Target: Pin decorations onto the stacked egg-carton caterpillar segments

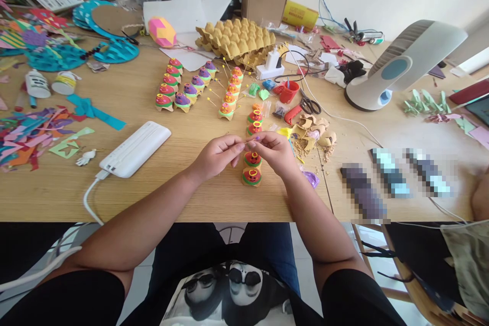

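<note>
My left hand (218,157) and right hand (277,151) pinch something tiny (257,138) above already-faced, seemingly pinless cups (252,176) near the table's front edge (214,216).

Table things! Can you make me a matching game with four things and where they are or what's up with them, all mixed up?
Things
1. Nearest red-and-green egg-carton strip
2. White power bank
3. Black-handled scissors
4. Egg trays

Places and states
A. Stacked toward the back of the table
B. Partly hidden by the left hand and right hand
C. Near the small red cup
D. Joined to a white cable at one end

Right pairs: 1-B, 2-D, 3-C, 4-A
</note>
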A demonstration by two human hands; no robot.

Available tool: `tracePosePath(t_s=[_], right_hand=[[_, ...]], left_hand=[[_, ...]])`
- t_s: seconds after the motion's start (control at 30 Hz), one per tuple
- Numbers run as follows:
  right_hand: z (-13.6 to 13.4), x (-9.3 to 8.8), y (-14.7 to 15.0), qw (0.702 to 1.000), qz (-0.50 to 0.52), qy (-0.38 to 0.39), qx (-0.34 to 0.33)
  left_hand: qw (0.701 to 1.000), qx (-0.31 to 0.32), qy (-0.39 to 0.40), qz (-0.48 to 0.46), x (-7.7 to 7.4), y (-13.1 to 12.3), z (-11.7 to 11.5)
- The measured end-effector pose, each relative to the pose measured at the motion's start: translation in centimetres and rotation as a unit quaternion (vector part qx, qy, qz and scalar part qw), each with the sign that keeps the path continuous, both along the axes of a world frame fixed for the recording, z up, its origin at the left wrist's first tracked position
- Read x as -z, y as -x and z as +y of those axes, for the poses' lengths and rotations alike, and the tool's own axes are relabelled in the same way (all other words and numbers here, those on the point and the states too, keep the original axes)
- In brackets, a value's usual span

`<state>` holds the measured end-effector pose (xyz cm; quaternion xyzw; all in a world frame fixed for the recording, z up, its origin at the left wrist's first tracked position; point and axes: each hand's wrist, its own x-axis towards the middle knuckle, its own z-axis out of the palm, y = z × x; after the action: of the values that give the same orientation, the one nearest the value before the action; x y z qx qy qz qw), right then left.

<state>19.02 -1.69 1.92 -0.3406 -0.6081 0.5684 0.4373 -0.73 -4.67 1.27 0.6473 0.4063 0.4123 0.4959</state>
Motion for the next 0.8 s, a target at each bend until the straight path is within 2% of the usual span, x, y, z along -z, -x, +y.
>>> tracePosePath(t_s=[0.23, 0.6, 0.8], right_hand=[[-0.20, -0.96, -0.38, 0.999, -0.030, -0.043, 0.014], [-0.10, -0.78, -0.35, 0.993, -0.071, -0.087, 0.023], [-0.26, -0.94, -0.37, 0.995, -0.069, -0.063, 0.034]], left_hand=[[1.000, -0.004, 0.014, -0.020, 0.26, 0.03, 0.00], [1.000, -0.006, 0.010, -0.003, 0.03, 0.08, -0.07], [1.000, -0.015, 0.017, -0.003, 0.00, -0.01, -0.04]])
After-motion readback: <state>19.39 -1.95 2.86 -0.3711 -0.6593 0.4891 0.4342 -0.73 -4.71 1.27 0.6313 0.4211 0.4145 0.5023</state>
